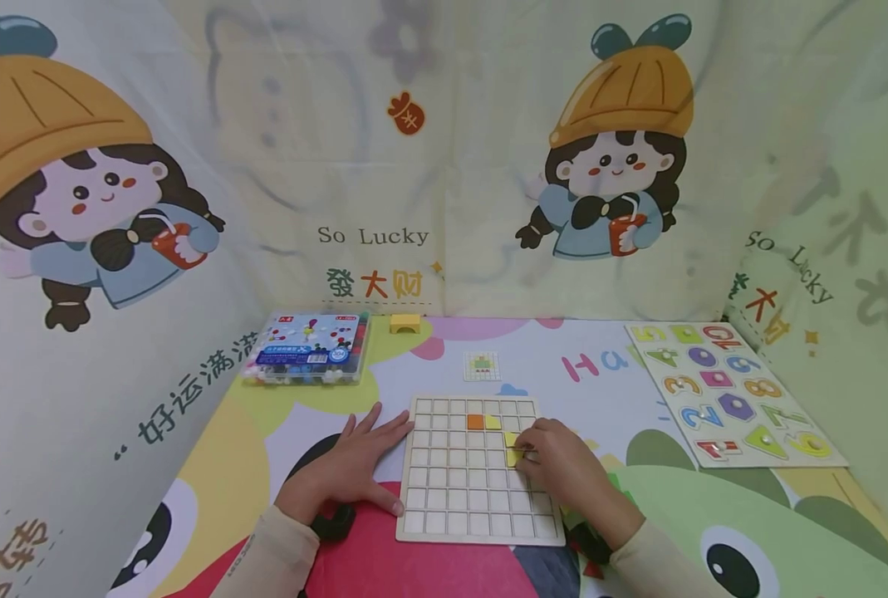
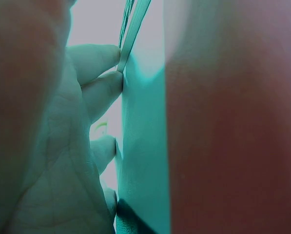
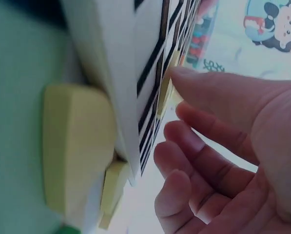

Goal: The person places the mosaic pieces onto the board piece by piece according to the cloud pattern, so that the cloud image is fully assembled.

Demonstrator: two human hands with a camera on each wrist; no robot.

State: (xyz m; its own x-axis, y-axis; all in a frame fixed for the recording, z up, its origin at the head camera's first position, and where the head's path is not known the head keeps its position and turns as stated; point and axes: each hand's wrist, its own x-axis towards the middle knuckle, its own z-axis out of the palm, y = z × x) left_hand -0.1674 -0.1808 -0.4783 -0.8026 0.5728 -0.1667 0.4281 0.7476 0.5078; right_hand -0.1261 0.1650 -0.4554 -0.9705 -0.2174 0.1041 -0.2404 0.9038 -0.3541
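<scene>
A pale wooden grid board (image 1: 458,477) lies between the hands. An orange tile (image 1: 475,422) and a yellow tile (image 1: 493,422) sit side by side in one of its upper rows. At the grid's right side the right hand (image 1: 566,465) pinches a yellow piece (image 3: 167,87) against the board; its fingertips partly hide the piece in the head view. The left hand (image 1: 357,465) is spread along the board's left edge, with thumb and fingertips touching it. In the left wrist view, straight fingers (image 2: 101,92) meet the board's edge.
Behind the board lies a small pattern card (image 1: 482,366). A clear-sided box (image 1: 312,345) and a yellow arch block (image 1: 404,322) stand at the back left. A number-and-shape puzzle (image 1: 735,394) lies to the right. Yellow blocks (image 3: 79,151) lie beside the board, near the right hand.
</scene>
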